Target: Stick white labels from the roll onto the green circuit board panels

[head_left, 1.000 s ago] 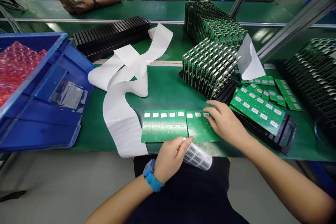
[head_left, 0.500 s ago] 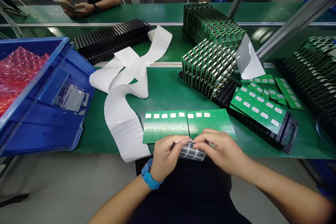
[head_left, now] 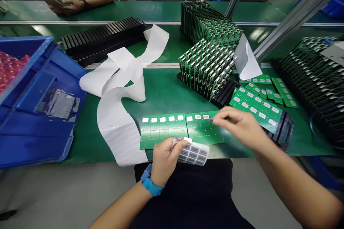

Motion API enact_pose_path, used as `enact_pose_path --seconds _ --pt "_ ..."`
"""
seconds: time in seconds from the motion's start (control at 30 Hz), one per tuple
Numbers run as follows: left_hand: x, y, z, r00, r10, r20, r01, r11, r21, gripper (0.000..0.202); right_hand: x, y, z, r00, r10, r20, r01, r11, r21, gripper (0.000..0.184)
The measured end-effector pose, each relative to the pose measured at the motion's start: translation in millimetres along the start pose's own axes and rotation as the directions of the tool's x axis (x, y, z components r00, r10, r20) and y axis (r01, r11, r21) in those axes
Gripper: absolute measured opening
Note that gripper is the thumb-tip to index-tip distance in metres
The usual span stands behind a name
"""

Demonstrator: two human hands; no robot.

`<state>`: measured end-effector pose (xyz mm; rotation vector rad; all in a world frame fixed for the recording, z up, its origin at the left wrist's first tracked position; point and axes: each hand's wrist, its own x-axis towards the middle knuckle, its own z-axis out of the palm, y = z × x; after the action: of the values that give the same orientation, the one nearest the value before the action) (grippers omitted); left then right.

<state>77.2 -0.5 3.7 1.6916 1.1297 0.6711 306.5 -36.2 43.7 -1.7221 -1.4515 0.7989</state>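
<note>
On the worktop point(head_left: 161, 102), a white strip point(head_left: 114, 123) lies between the blue bin point(head_left: 32, 121) and the left circuit board point(head_left: 162, 135), which carries five labels along its far edge. The left hand point(head_left: 165, 155) grips the label roll point(head_left: 195, 154) between thumb and fingers at the worktop's front edge. Above the right circuit board point(head_left: 200, 130), the right hand's point(head_left: 242, 126) fingers pinch a small, blurred label point(head_left: 211, 119).

Low centre, a flat green rectangular circuit panel point(head_left: 162, 130) with five white labels lies beside a matching three-label green panel point(head_left: 202, 130); a curled silver-grey label roll point(head_left: 195, 154) tilts below.
</note>
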Motion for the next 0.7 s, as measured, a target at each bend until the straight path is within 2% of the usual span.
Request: enact_pose_path --seconds 0.07,0.13,0.2,0.37,0.57,0.7 --pt "0 1 2.3 0.986 0.041 0.160 -0.037 0.999 -0.027 0.022 16 18 -18 0.994 0.088 0.058 -0.076 0.981 -0.179 0.017" --pt "0 1 5.1 0.950 0.094 0.299 -0.088 0.996 -0.035 0.019 28 31 -28 0.976 0.163 0.148 -0.109 0.942 -0.316 0.018" --pt "0 1 7.6 0.926 0.107 0.361 -0.117 0.993 0.004 0.018 35 36 -30 0.962 0.194 0.192 -0.103 0.910 -0.402 0.017" --pt "1 0 9.9 0.920 0.058 0.387 -0.119 0.984 0.136 0.019 39 37 -19 0.962 0.179 0.207 -0.041 0.842 -0.538 0.015" --pt "0 0 9.5 0.920 0.063 0.388 -0.138 0.976 0.170 0.019 37 36 -11 0.973 0.169 0.156 -0.037 0.784 -0.620 0.014" --pt "-1 -1 10.5 0.919 0.080 0.386 -0.159 0.971 0.178 0.018 29 32 -5 0.987 0.090 0.134 0.041 0.665 -0.746 0.011"
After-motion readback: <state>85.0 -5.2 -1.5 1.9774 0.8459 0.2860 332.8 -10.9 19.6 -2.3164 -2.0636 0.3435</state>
